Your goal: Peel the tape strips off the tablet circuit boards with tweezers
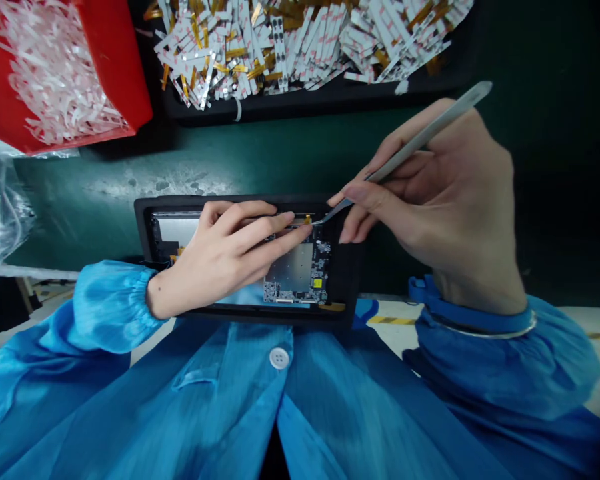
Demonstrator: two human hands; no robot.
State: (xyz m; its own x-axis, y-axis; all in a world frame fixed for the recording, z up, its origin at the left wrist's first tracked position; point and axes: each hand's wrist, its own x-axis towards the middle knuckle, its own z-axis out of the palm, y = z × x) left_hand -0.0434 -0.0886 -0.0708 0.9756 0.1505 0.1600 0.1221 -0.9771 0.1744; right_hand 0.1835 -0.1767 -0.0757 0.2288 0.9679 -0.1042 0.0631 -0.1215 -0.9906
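Note:
My right hand pinches a pair of metal tweezers like a pen. The tweezers' tips meet a small amber flex connector at the upper edge of a circuit board. Across the opened device lies my left hand, palm down with its fingers stretched to the right. Its fingertips rest by the same connector and hide part of the board. A black tray frames the device, which also shows a silvery panel at the left.
Beyond the hands, a black bin holds many white strips and amber flex cables. A red box of pale shredded strips stands at the upper left. Clear plastic bags lie at the left edge of the green table.

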